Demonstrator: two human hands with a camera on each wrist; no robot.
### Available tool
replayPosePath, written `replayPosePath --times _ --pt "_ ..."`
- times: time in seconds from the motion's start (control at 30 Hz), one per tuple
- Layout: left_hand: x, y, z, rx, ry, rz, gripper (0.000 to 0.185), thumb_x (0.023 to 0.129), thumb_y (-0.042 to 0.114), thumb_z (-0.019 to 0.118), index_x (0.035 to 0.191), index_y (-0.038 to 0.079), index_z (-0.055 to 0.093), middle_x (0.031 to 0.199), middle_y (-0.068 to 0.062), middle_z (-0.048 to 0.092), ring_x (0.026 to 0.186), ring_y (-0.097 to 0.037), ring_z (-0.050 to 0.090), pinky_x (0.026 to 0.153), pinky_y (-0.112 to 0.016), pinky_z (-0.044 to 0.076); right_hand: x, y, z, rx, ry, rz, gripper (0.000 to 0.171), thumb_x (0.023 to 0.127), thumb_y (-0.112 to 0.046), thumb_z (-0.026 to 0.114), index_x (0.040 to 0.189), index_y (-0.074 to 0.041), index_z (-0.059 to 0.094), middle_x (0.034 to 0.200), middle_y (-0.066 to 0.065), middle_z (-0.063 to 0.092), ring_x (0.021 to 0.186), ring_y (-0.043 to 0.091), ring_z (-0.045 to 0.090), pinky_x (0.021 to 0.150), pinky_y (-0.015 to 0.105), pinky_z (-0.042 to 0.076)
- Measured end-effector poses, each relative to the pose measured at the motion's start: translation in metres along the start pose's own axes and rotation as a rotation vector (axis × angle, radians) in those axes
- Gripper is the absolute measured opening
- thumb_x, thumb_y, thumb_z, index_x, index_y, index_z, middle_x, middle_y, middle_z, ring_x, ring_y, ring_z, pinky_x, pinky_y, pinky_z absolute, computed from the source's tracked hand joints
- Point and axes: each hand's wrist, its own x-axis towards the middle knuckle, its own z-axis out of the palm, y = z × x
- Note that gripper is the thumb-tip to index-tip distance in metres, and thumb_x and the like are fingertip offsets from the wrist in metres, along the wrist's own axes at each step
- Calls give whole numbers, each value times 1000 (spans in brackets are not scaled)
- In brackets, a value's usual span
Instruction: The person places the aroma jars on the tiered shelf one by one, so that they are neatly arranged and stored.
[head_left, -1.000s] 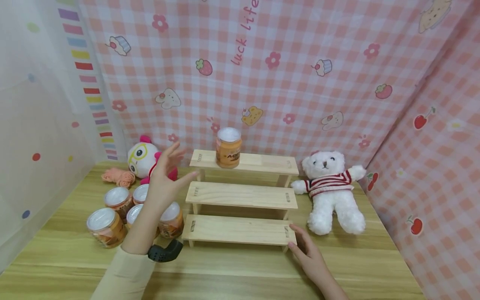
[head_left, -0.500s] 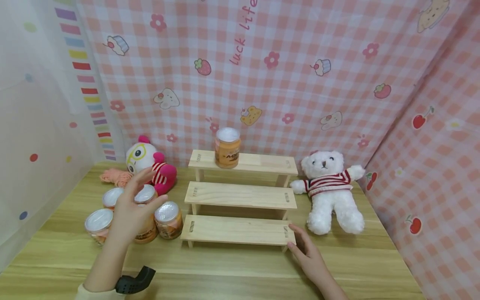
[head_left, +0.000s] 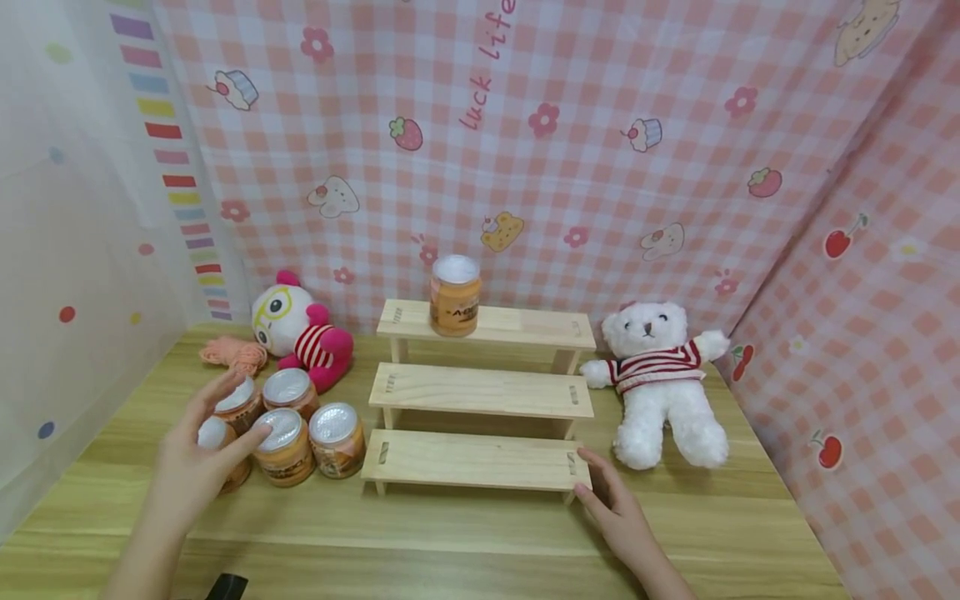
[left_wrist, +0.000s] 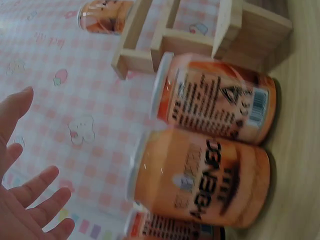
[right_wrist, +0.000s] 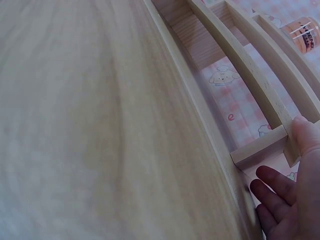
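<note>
My left hand point(head_left: 201, 448) hovers with fingers spread over the front-left can point(head_left: 217, 437) of several orange cans with silver lids on the table. The left wrist view shows this hand point(left_wrist: 25, 200) open, apart from the nearest cans point(left_wrist: 200, 180). One more orange can point(head_left: 455, 293) stands on the top step of a three-step wooden shelf point(head_left: 480, 390). My right hand point(head_left: 611, 500) lies flat on the table with straight fingers against the right end of the bottom step. Its thumb point(right_wrist: 305, 135) touches the step's leg.
A white and pink plush toy point(head_left: 296, 329) and an orange yarn bundle point(head_left: 234, 354) lie behind the cans. A white teddy bear point(head_left: 663, 379) in a striped sweater sits right of the shelf. Pink checked cloth point(head_left: 600, 167) walls in the wooden table point(head_left: 465, 533).
My left hand has come down and leftward from beside the shelf's top step to just above the front-left can. The right hand has stayed put.
</note>
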Motion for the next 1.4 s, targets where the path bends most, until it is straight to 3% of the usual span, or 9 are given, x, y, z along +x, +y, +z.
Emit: replayPosePath --times 0.13,0.23,0.43,0.5,0.67,0.83,0.97,1.13,1.4 --pt "-4 -12 -10 -5 40 -21 77 79 0 76 146 17 41 137 10 50 123 4 35 112 -32 15 0 0 0 -1 1 -4 45 96 -16 60 139 -14 47 143 16 43 128 34 39 101 32 34" --pt "-5 -20 -16 -4 67 -31 78 80 -1 76 146 16 40 137 12 49 125 4 34 113 -38 11 0 0 0 1 0 -8 45 96 -15 59 139 -14 47 143 16 43 128 34 39 102 33 34" --pt "-7 -37 -26 52 76 -52 77 81 4 75 147 14 37 140 13 46 123 7 30 114 -41 11 0 0 0 4 -4 -19 44 96 -14 59 139 -13 47 144 17 42 129 33 38 102 35 33" --pt "-7 -44 -28 73 72 -60 78 81 5 76 148 12 36 141 12 45 122 9 30 113 -36 14 1 0 0 3 -4 -22 44 96 -14 59 139 -13 47 144 17 42 129 33 38 102 36 33" --pt "-9 -65 -30 94 59 -51 78 80 2 76 147 5 36 138 12 46 118 9 35 101 -10 23 2 1 1 3 -1 -21 45 96 -14 60 139 -13 47 143 16 43 128 33 39 99 21 33" --pt "-13 -80 -30 83 42 -55 80 78 0 77 146 2 35 130 16 46 114 7 38 90 -3 27 1 2 1 3 7 -20 44 95 -13 60 138 -13 48 142 16 45 127 32 41 98 19 34" --pt "-16 -86 -30 91 -1 -105 84 80 4 77 149 4 29 139 -2 44 106 8 38 83 -3 30 1 2 1 1 9 -15 45 95 -14 60 138 -14 48 141 15 46 126 31 42 97 19 34" --pt "-20 -93 -29 84 -52 -151 89 81 5 76 151 3 21 147 -30 26 101 10 35 78 -2 33 1 3 1 2 8 -17 45 95 -14 60 138 -14 48 142 16 45 127 32 41 98 17 32" --pt "-22 -99 -25 73 -50 -127 89 81 3 76 151 5 22 146 -30 28 110 6 36 82 -1 32 1 1 1 1 7 7 45 96 -15 60 138 -14 47 141 18 45 127 33 40 98 17 32"
